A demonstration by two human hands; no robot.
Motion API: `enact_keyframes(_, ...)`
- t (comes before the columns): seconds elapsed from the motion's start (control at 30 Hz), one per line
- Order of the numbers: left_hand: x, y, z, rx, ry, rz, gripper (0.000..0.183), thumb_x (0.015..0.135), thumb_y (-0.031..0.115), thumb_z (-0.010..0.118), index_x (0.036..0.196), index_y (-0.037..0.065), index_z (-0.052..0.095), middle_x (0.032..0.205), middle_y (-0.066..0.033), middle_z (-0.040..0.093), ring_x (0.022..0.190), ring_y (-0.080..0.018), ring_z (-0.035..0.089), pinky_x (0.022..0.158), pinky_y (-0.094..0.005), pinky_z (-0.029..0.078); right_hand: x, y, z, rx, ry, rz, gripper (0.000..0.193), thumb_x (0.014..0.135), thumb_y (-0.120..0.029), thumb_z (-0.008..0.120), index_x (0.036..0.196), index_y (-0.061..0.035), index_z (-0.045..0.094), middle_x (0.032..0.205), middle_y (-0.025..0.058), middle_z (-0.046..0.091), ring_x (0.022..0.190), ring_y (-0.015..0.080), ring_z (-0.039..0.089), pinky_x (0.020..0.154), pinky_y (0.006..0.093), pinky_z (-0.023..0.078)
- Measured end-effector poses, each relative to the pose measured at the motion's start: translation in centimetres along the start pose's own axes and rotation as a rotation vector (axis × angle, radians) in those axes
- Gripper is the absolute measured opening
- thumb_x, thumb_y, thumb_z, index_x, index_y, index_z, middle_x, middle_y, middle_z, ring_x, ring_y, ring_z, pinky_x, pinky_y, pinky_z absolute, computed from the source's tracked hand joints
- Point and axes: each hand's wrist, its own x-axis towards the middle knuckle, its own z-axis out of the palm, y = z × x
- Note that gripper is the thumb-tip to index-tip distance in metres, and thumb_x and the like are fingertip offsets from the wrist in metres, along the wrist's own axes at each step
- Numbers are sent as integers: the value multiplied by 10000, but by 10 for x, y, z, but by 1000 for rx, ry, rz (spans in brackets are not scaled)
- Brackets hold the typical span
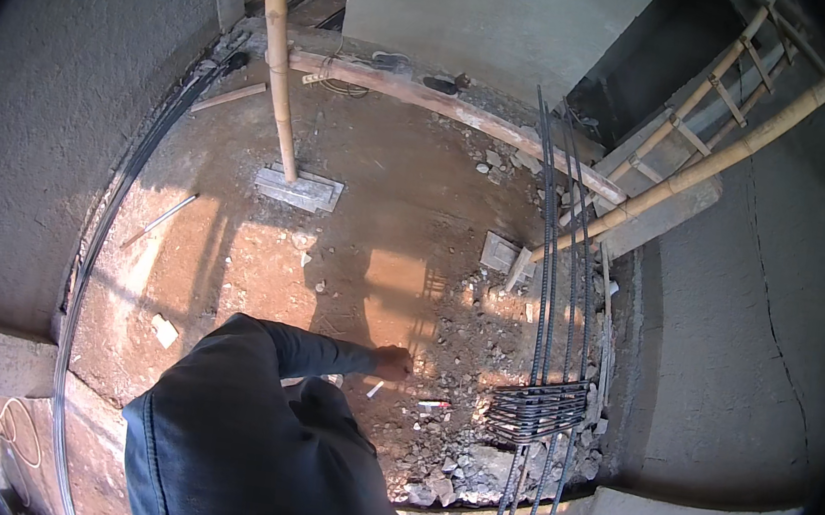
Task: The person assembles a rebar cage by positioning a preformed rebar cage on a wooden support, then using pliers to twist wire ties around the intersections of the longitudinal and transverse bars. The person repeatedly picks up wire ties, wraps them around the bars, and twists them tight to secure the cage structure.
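Observation:
From the lower left my left arm, in a dark grey-blue sleeve, bends at the elbow and reaches across to the right. My left hand (393, 363) is closed low over the dirt floor; anything inside its fingers is hidden. Just below it lies a small white stick (375, 389), apart from the hand. A small red and white object (434, 404) lies on the rubble to its right. Further right, a stack of bent steel stirrups (537, 409) rests around several long rebars (539, 316). My right hand is not in view.
Bamboo poles (280, 63) stand on small boards, and another (713, 169) slants at the right near a bamboo ladder (692, 136). A long timber (448, 108) crosses the back. Thin rods (129, 178) run along the left wall. Broken stones (444, 487) lie at lower right.

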Motion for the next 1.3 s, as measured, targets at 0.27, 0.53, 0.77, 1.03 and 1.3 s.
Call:
enact_keyframes(0.27, -48, -62, -133, 58, 406, -123, 315, 984, 247, 630, 1132, 13, 780, 1069, -154, 788, 936, -253, 764, 815, -381, 600, -3, -92, 172, 237, -953, 176, 404, 1034, -323, 571, 1348, -69, 579, 1211, 177, 619, 1073, 318, 596, 837, 425, 459)
enact_keyframes(0.53, -71, -166, -267, -484, 816, -230, 270, 989, 284, 716, 1156, 79, 770, 972, -19, 744, 825, -123, 699, 663, -301, 528, 27, -204, 323, 412, -1367, -263, 291, 1019, -249, 632, 1258, -86, 664, 1070, 119, 723, 916, 258, 713, 690, 382, 537)
enact_keyframes(0.77, -35, -252, -473, -1002, 1234, -379, 329, 999, 245, 686, 1283, 79, 698, 1130, -46, 733, 931, -203, 702, 752, -395, 507, 82, -347, 371, 334, -1308, 321, 316, 1014, -277, 633, 1253, -73, 669, 1090, 128, 743, 900, 291, 733, 685, 428, 570)
enact_keyframes(1.03, 0, -357, -650, -409, 1533, -726, 248, 987, 280, 615, 1083, 87, 738, 991, -104, 753, 836, -255, 734, 698, -419, 559, 129, -421, 406, 459, -1286, 266, 243, 976, -266, 689, 1094, -53, 681, 928, 81, 723, 788, 216, 711, 583, 359, 513)
enact_keyframes(1.3, 19, -451, -705, 1206, 950, -751, 168, 951, 212, 583, 867, 179, 724, 907, -32, 688, 891, -220, 718, 696, -435, 567, 145, -483, 393, 522, -1046, 378, 224, 982, -262, 694, 1144, -109, 690, 948, 70, 721, 715, 217, 701, 538, 374, 491)
